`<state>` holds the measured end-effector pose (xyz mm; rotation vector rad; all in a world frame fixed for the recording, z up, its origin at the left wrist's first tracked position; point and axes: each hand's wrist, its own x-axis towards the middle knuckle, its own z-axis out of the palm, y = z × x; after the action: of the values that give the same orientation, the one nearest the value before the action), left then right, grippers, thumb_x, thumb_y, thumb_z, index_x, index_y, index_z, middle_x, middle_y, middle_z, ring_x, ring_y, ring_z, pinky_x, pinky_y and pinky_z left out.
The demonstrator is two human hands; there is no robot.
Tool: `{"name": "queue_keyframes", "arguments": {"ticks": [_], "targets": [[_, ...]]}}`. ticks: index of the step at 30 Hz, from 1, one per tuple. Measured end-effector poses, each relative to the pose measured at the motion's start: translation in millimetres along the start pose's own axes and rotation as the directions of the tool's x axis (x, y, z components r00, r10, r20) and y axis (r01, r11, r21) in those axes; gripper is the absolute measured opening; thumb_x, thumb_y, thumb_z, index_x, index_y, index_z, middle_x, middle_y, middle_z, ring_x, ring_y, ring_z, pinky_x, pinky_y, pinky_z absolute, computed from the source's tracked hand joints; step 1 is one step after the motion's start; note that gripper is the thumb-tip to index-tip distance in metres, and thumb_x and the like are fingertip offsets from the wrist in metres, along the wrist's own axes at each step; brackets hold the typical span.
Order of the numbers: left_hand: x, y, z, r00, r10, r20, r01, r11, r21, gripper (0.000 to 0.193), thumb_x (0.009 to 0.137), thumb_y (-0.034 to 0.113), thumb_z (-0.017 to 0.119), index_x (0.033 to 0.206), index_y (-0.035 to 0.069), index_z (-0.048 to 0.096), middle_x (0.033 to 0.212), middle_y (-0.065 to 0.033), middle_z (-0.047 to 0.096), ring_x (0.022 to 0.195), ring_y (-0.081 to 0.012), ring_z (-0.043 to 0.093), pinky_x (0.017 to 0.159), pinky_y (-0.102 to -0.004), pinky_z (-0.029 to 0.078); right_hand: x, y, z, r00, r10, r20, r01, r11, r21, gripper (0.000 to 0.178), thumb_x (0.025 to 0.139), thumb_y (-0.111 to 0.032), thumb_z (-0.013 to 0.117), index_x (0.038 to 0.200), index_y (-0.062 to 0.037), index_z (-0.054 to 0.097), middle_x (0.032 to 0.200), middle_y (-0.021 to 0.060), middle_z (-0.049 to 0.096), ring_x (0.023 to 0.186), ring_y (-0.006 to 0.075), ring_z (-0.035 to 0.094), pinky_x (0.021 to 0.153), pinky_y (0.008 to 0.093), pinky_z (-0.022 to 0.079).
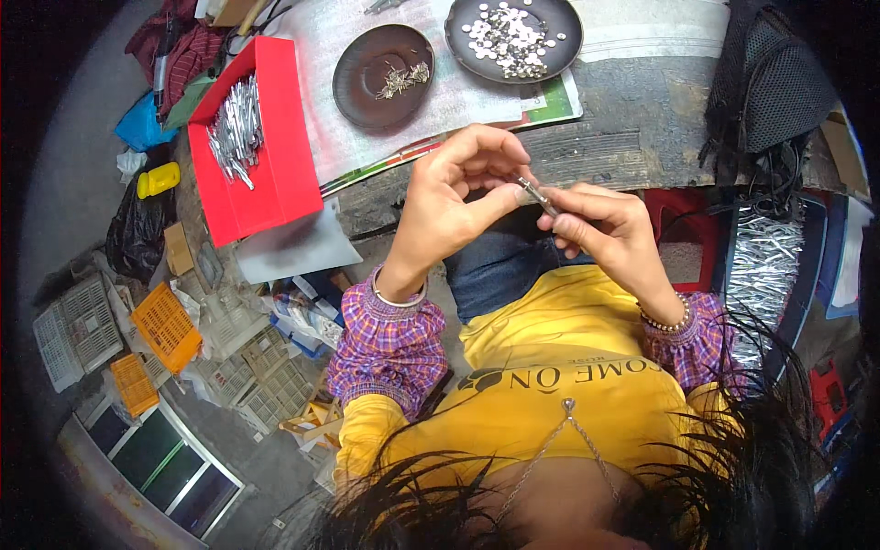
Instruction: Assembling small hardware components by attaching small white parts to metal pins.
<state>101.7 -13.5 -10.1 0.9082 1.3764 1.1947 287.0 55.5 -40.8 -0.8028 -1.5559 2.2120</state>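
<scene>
Above my lap, close to the bench's near edge, a small slim silver nail clipper (539, 195) is held between both hands. My left hand (445, 206) has thumb and fingertips closed at its upper end, the other fingers curled behind. Pinched between thumb and forefinger of my right hand (612, 234) is the lower end. Fingers cover much of the clipper, so its parts are hard to make out. Beyond my hands, a dark round dish (357, 78) contains small metal pins (403, 81). A second dark dish (463, 57) carries many shiny little discs (506, 38).
On the bench (632, 110) at left, a red box (291, 137) holds slim silver metal pieces (236, 133). A blue bin (808, 275) of similar pieces stands at my right. A black mesh bag (788, 92) sits far right. Orange baskets (167, 325) lie on the floor at left.
</scene>
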Motion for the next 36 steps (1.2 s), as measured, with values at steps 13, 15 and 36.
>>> {"name": "queue_keyframes", "arguments": {"ticks": [13,15,36], "targets": [[-3.4,4.5,4.2,1.0,0.009,-0.022,-0.008,0.998,0.056,0.022,0.076,-0.006,0.061,0.096,0.0,0.053,0.088,-0.0029,0.059,0.082,-0.0086,0.059,0.074,-0.0216,0.049,-0.6,2.5,-0.1,0.999,-0.028,0.024,0.028,1.0,-0.008,0.027,0.083,0.003,0.059,0.109,-0.0005,0.062,0.084,0.0069,0.064,0.063,0.0071,0.057,0.055,0.0183,0.048],[-3.2,4.0,4.3,0.999,0.009,-0.032,-0.008,0.999,0.04,0.023,0.076,-0.006,0.061,0.096,0.0,0.053,0.088,-0.0032,0.059,0.082,-0.0089,0.06,0.074,-0.0219,0.049,-0.3,2.4,0.1,0.999,-0.038,0.02,0.039,0.999,-0.029,0.027,0.083,0.002,0.059,0.109,-0.0005,0.062,0.084,0.0068,0.064,0.063,0.007,0.057,0.055,0.0183,0.048],[-8.1,5.4,3.8,0.999,0.018,-0.04,-0.016,0.998,0.064,0.021,0.076,-0.007,0.06,0.095,0.0,0.053,0.087,-0.0029,0.059,0.082,-0.0087,0.06,0.074,-0.0217,0.049,-0.1,1.1,0.6,0.996,-0.074,0.043,0.077,0.995,-0.063,0.025,0.081,0.004,0.059,0.106,0.0007,0.064,0.082,0.0077,0.064,0.063,0.0077,0.057,0.054,0.0187,0.048]]}}
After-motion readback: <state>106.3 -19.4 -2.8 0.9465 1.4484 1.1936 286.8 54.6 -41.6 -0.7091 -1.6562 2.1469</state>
